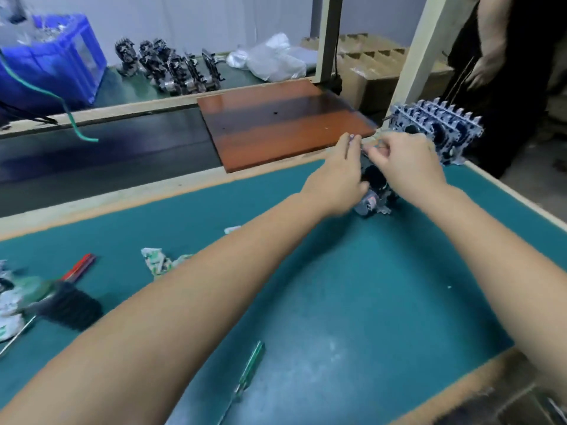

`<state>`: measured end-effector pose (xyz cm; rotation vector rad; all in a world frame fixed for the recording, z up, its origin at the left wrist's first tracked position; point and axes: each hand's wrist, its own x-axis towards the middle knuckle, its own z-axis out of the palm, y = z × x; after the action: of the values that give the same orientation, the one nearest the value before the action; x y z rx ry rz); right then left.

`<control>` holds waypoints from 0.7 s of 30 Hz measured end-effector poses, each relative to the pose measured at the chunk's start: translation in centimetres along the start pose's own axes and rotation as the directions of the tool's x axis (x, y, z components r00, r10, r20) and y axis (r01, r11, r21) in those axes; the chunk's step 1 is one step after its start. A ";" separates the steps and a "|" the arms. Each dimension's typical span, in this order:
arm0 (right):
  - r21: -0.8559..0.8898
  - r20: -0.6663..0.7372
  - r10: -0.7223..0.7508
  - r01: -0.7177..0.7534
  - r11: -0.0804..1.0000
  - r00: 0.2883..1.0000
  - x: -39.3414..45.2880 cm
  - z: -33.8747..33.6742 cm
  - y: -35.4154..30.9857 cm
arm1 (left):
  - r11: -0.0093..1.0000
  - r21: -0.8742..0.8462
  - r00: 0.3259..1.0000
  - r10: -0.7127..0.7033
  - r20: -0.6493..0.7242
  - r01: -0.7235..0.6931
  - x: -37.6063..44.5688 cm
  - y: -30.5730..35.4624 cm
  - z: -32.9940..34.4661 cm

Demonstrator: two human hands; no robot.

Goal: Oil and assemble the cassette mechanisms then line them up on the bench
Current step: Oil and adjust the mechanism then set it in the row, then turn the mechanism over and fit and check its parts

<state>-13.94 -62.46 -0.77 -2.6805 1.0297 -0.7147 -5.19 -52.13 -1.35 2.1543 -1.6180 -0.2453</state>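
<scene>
**Both hands on one mechanism, far right of worktop**

L hand (334, 182) and R hand (405, 162) meet over a cassette mechanism (376, 194) standing on the green worktop (352, 302), near its far edge. R grip: fingers curled, pinching smth small at the top of the mechanism; blurred, can't tell what. L grip: fingers curled, a thin rod-like tool (348, 145) pinched between them, hand against the mechanism's left side.

Just behind R hand, a row of mechanisms (437, 130) packed side by side at the far right corner, close to the worktop's edge. Right edge and far edge both near the hands; wide open mat toward the viewer and to the left.

Nearer the viewer: green-handled screwdriver (250, 371) lying alone, well apart from the hands. Left side: crumpled paper (158, 260), red-handled tool (79, 266), black brush-like item (72, 305), more crumpled wrapping at the left edge.

Beyond the far edge: brown board (282, 118) over a dark belt-like strip (107, 154). Further back, a second bench w/ another group of mechanisms (171, 65), blue crate (52, 59), white plastic bag (273, 58), cardboard boxes (368, 62). A second person (506, 56) stands at the far right, hand hanging. Pale wall behind.
</scene>
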 end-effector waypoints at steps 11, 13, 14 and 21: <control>-0.159 -0.077 0.119 -0.131 0.979 0.990 7.8 1.4 4.8 | 0.987 -0.003 0.975 -0.157 -0.159 0.158 5.5 1.6 7.3; -0.176 -0.085 0.106 -0.119 0.977 0.991 7.9 1.4 5.2 | 0.987 0.075 0.972 -0.126 -0.199 0.143 6.1 1.6 7.3; -0.192 -0.099 0.101 -0.119 0.974 0.990 7.7 1.4 5.3 | 0.985 0.111 0.972 -0.109 -0.207 0.134 6.3 1.6 7.3; -0.286 -0.190 0.146 -0.197 0.938 0.971 7.6 2.1 4.0 | 0.964 0.195 0.978 -0.155 -0.142 0.181 8.3 1.5 7.6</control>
<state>-10.31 -70.50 -1.06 -2.7655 1.5099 -0.8147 -6.96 -62.07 -6.56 2.4153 -1.4470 0.0102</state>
